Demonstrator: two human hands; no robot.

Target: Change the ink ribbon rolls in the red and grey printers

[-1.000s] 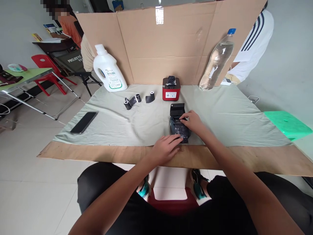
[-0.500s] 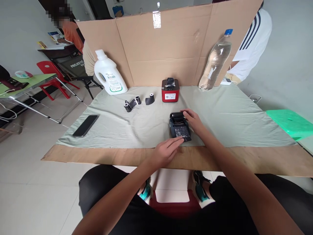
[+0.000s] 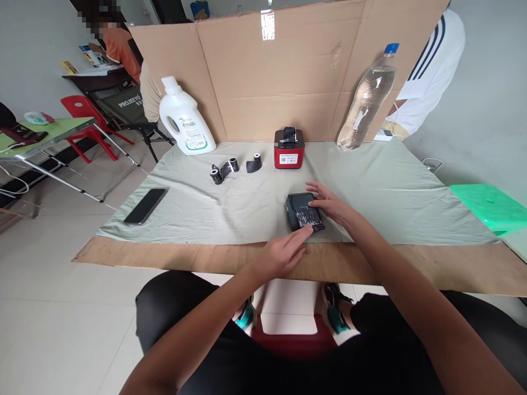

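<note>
A small black portable printer (image 3: 300, 201) lies on the cloth in front of me, its lid down. From it a dark strip of printed paper (image 3: 308, 216) runs toward me over its near part. My left hand (image 3: 284, 253) reaches in from the near side, fingers stretched out, the tips on the strip's near end. Over the printer's right far corner is my right hand (image 3: 329, 204), its fingers spread, one touching the lid and others just beyond it. The paper roll inside is hidden.
Beyond stand a red and black printer (image 3: 289, 156), dark paper rolls (image 3: 233, 164), a white detergent bottle (image 3: 187, 123) and a water bottle (image 3: 366, 107), before a cardboard screen (image 3: 275, 71). A phone (image 3: 145, 206) lies left. A green stool (image 3: 489, 207) is at right. Other people sit behind.
The portable printer's lid was up and its inside showed; now it is down. My right hand has moved from the raised lid onto the closed top. My left hand stays at the paper strip.
</note>
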